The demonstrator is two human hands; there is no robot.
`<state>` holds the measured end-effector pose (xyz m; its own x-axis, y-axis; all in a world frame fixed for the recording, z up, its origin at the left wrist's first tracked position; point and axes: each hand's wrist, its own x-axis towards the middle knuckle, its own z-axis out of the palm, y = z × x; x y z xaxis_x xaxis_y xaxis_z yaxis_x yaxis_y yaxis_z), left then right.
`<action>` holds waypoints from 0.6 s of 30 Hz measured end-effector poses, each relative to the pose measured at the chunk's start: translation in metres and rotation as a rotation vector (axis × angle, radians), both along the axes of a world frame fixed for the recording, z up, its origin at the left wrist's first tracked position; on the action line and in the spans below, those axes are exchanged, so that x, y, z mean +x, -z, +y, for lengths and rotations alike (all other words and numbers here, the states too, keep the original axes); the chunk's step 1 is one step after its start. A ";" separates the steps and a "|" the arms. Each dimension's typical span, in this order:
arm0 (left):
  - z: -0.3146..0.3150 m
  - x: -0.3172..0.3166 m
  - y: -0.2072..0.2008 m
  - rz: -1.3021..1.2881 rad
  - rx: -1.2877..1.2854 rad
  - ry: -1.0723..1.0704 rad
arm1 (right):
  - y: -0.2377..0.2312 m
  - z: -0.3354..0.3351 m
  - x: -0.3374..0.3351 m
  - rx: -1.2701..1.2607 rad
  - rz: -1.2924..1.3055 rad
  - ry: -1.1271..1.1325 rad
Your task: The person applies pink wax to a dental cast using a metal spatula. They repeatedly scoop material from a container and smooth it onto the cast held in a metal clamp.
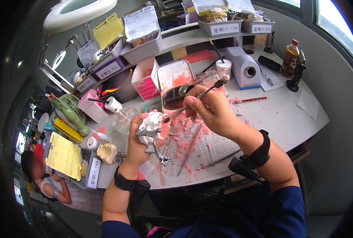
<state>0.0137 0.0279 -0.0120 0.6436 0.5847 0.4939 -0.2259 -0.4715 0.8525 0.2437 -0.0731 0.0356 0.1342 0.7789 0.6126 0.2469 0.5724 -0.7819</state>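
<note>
My left hand (133, 142) is wrapped round a small metal dental articulator (154, 137) that carries a white plaster dental model (154, 120). Pink wax shows on the model's right side. Close by on the right, my right hand (214, 113) pinches a slim wax carving tool (209, 89). Its dark, broader end points up and right with a pale lump at the tip; the other end slants toward the model, and I cannot tell whether it touches. Below both hands lies newspaper (220, 148) strewn with pink wax shavings (181, 146) and a pink-smeared stick tool (192, 147).
Behind the hands are an open metal tin (169, 99), a pink box (144, 85) and a grey-white machine (243, 67). A bottle (291, 59) stands far right. Glass jar (125, 119), green fan (67, 111) and case tray (90, 170) are left. A seated person (51, 186) is beyond.
</note>
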 end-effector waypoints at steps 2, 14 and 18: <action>0.003 -0.001 0.000 -0.002 0.039 0.019 | -0.002 -0.001 0.009 0.070 0.048 0.060; 0.002 -0.001 0.000 -0.047 0.033 -0.007 | -0.008 -0.010 0.158 -0.049 -0.466 1.324; 0.007 -0.004 0.007 -0.091 -0.051 0.013 | 0.003 0.000 0.165 -0.230 -0.480 1.291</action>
<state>0.0100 0.0353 -0.0192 0.6050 0.6026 0.5204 -0.3088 -0.4249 0.8509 0.4087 -0.0735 0.0331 0.6415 0.3556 0.6797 0.7627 -0.3905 -0.5155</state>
